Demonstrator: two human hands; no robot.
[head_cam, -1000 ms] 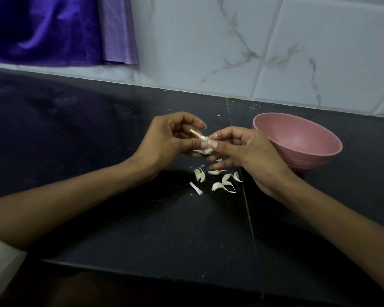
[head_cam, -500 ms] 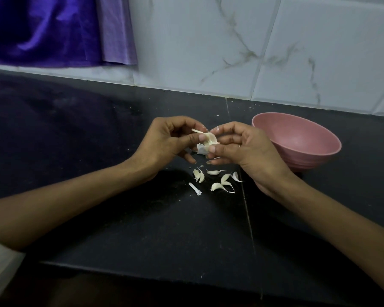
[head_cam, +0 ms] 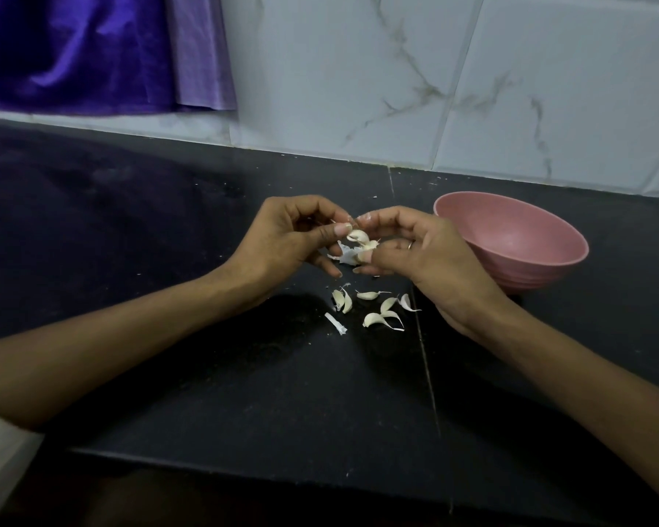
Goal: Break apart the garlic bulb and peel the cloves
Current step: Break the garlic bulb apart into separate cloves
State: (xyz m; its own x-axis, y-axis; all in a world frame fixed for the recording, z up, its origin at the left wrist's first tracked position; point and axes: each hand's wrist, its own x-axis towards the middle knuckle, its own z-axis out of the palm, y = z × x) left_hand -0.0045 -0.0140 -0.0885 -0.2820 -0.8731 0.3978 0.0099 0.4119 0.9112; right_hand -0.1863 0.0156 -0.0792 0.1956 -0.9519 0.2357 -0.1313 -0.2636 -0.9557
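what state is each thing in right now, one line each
garlic bulb: partly broken apart, held above the counter by both hands
left hand: grips the bulb
right hand: pinches the bulb
loose cloves: lying on the counter, unpeeled
pink bowl: upright, looks empty

Single head-worn view, looking forward and down, close over the dark counter (head_cam: pixel 168 260), wall behind

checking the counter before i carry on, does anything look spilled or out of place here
Nothing looks damaged. Loose white garlic cloves and papery skin scraps lie scattered on the black stone counter, none visibly in the tilted pink bowl. Both hands hold the remaining garlic bulb piece.
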